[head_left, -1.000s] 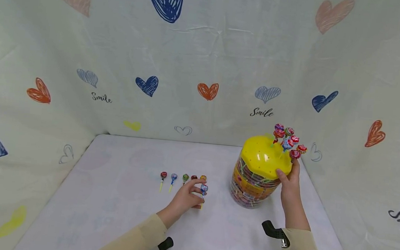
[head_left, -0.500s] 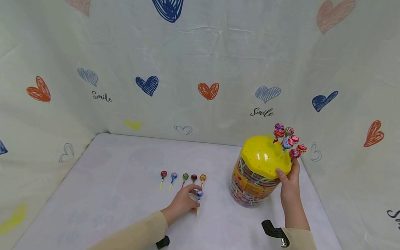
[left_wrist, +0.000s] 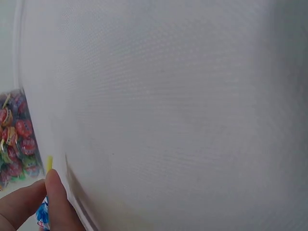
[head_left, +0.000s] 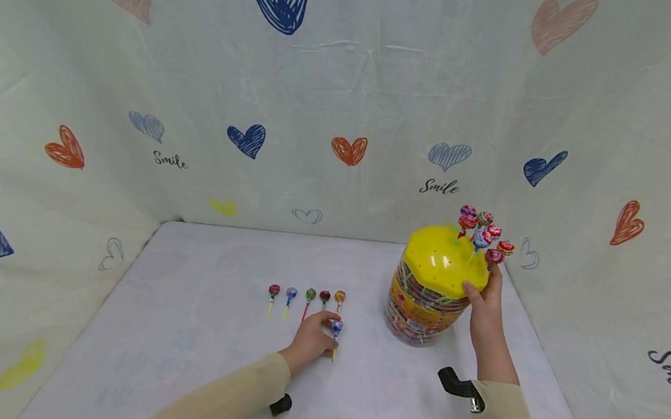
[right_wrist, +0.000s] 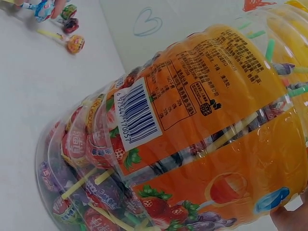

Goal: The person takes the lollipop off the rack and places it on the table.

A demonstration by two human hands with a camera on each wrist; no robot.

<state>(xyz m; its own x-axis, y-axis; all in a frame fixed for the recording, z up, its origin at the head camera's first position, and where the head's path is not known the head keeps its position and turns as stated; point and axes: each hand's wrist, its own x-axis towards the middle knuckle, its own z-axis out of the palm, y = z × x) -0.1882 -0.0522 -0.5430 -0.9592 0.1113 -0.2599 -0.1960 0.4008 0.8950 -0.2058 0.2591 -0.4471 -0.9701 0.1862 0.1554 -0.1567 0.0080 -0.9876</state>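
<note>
My left hand (head_left: pixel 310 344) pinches a blue-wrapped lollipop (head_left: pixel 336 327) by its yellow stick, just in front of a row of lollipops on the table. In the left wrist view, thumb and finger grip that stick, with the blue wrapper (left_wrist: pixel 42 214) partly hidden behind them. On the right, my right hand (head_left: pixel 486 316) holds the rim of a clear candy jar (head_left: pixel 419 310) with a yellow lid (head_left: pixel 441 262). Several lollipops (head_left: pixel 481 237) stand upright in the lid's holes. Through the jar wall (right_wrist: pixel 72 159) in the right wrist view, many wrapped lollipops show around an orange label (right_wrist: pixel 192 91).
Several lollipops lie in a row: a red one (head_left: pixel 274 290), a blue one (head_left: pixel 291 293), a green one (head_left: pixel 311 294), a dark red one (head_left: pixel 324 296) and an orange one (head_left: pixel 340 296). A white table (head_left: pixel 191 356) meets a heart-printed cloth (head_left: pixel 316 88) behind it.
My left hand has drawn the blue lollipop slightly toward me, below the row, and the row's right end is uncovered. The right hand and the jar have stayed in place.
</note>
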